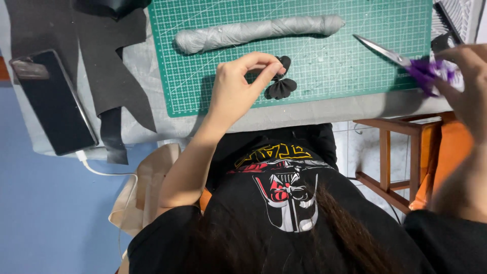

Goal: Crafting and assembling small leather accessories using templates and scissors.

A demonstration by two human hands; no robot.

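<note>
1. Two things are in hand as I look down from the head view: a small black pleated fabric piece (pixel 280 81) and a pair of purple-handled scissors (pixel 406 63).
2. My left hand (pixel 238 89) is narrowed to a pinch, thumb and fingertips closed on the top of the black pleated piece, which sits on the green cutting mat (pixel 355 30) near the mat's front edge.
3. My right hand (pixel 464 83) is wrapped around the purple handles of the scissors at the mat's right edge; the steel blades lie over the mat, pointing toward its middle, and look closed.
4. Farther back on the mat lies a long grey fabric roll (pixel 253 31), well apart from the pleated piece.
5. Left of the mat, loose black fabric (pixel 109 66) is spread on the worktop (pixel 324 109).
6. Beyond that fabric, farther left of the mat, a dark phone (pixel 53 101) lies flat with a white cable (pixel 101 170) plugged in.
7. Below the mat's right corner stands a wooden chair frame (pixel 395 152).
</note>
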